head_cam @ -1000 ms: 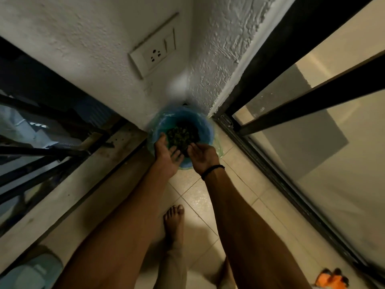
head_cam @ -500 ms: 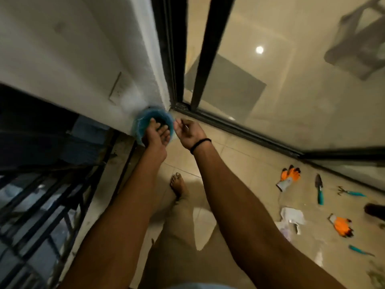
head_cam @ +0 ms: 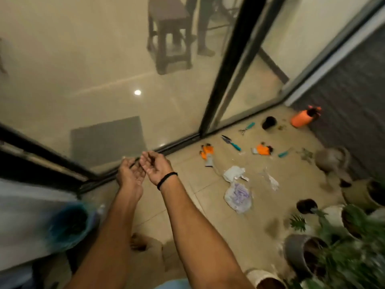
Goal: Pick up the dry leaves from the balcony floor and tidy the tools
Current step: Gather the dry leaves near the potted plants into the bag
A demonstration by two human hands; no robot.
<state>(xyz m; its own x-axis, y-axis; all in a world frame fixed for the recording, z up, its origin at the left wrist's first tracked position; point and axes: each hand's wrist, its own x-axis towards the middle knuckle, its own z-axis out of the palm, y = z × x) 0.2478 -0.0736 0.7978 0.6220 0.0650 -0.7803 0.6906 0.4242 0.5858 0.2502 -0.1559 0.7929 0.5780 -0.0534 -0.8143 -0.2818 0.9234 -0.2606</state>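
Near left: a blue bin [head_cam: 66,226] stands against the white wall; its contents are dark and too blurred to identify. Near right: potted plants [head_cam: 333,236] crowd the floor [head_cam: 187,205] edge, also blurred.

Both forearms extend forward over the tiles; the left hand [head_cam: 130,178] and right hand [head_cam: 156,167] are raised side by side, palms turned up, close to touching. Grip state, each hand: fingers loosely curled and apart, clamped on nothing visible. A black band [head_cam: 166,180] circles the right wrist.

Beyond the hands, to the right, a crumpled plastic bag [head_cam: 238,197] and a white wrapper [head_cam: 233,173] lie on the floor; farther on lie two orange gloves [head_cam: 207,152] [head_cam: 263,149], well apart, with a teal-handled trowel [head_cam: 231,142] between them.

Farther still: a small hand rake [head_cam: 246,128] lies near the door track; a second teal-handled tool [head_cam: 284,153] lies just right of the far glove; loose leaves [head_cam: 305,155] lie on the tiles beside a grey pot [head_cam: 331,160].

Far corner: a black pot [head_cam: 269,122] on its side and an orange spray bottle [head_cam: 304,117], near each other. The glass sliding door [head_cam: 220,90] bounds the floor beyond.
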